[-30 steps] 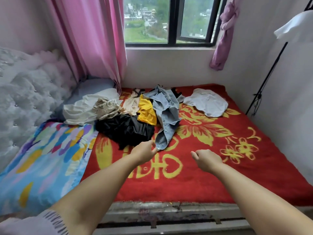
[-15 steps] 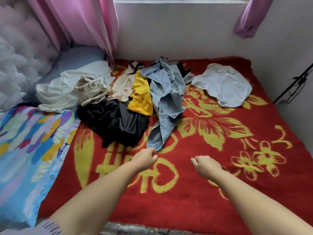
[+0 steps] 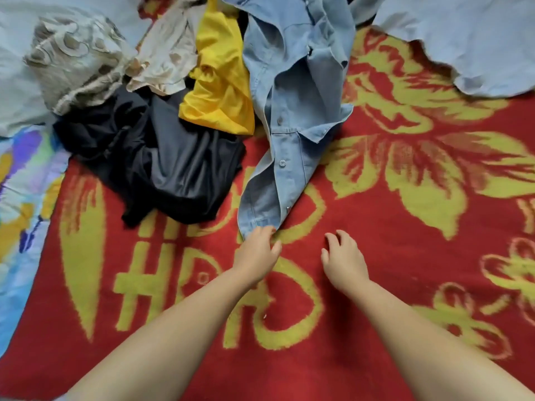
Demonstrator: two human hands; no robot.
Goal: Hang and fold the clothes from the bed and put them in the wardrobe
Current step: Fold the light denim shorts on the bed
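Observation:
A heap of clothes lies on the red and yellow blanket point(image 3: 376, 256). It holds a light blue denim shirt point(image 3: 292, 91), a yellow garment point(image 3: 223, 82), a black garment point(image 3: 173, 163), a beige top point(image 3: 165, 59) and a lacy cream piece point(image 3: 75, 59). My left hand point(image 3: 256, 251) reaches to the shirt's lowest hem corner, fingertips touching the denim, thumb apart. My right hand point(image 3: 343, 259) hovers just to the right over the bare blanket, fingers loosely curled and holding nothing.
A pale blue garment point(image 3: 469, 44) lies spread at the top right. A white cloth point(image 3: 17, 76) and a multicoloured quilt point(image 3: 26, 192) cover the bed's left side. Bare blanket stretches to the right and in front of the heap.
The view has dipped and closed in on the bed; window and walls are out of sight. Both hands moved forward, and the left one now reaches the denim shirt's hem.

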